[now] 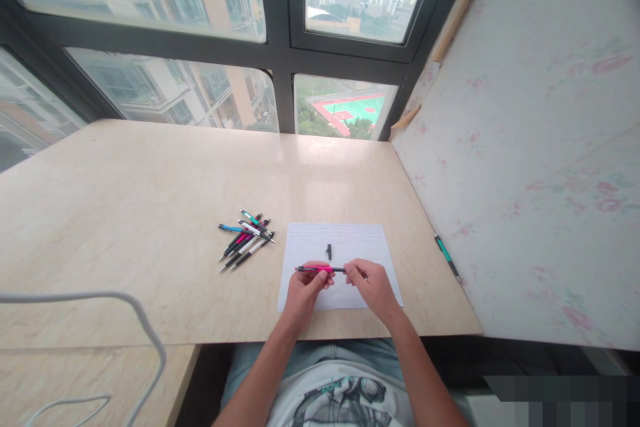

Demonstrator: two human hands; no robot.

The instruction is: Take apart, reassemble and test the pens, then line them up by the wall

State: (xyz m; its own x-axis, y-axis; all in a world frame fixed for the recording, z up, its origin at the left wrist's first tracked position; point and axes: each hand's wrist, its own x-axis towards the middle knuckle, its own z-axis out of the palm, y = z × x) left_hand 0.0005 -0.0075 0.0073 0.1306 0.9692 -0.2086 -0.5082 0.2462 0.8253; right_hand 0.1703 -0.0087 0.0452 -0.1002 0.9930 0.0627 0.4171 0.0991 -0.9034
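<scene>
Over a lined white sheet of paper (345, 300), I hold a pink and black pen (320, 269) sideways between both hands. My left hand (307, 283) is closed around its pink barrel. The fingers of my right hand (367, 280) pinch the black end; whether a small part sits between them cannot be made out. A small black piece, which looks like a pen cap or lead case (329, 252), lies on the paper just beyond my hands.
Left of the paper lies a pile of several pens (247, 240) in mixed colours. A green and black pen (447, 258) rests along the wallpapered wall (540, 147). A grey cable (145, 320) loops at the lower left. Windows stand behind the table (150, 213).
</scene>
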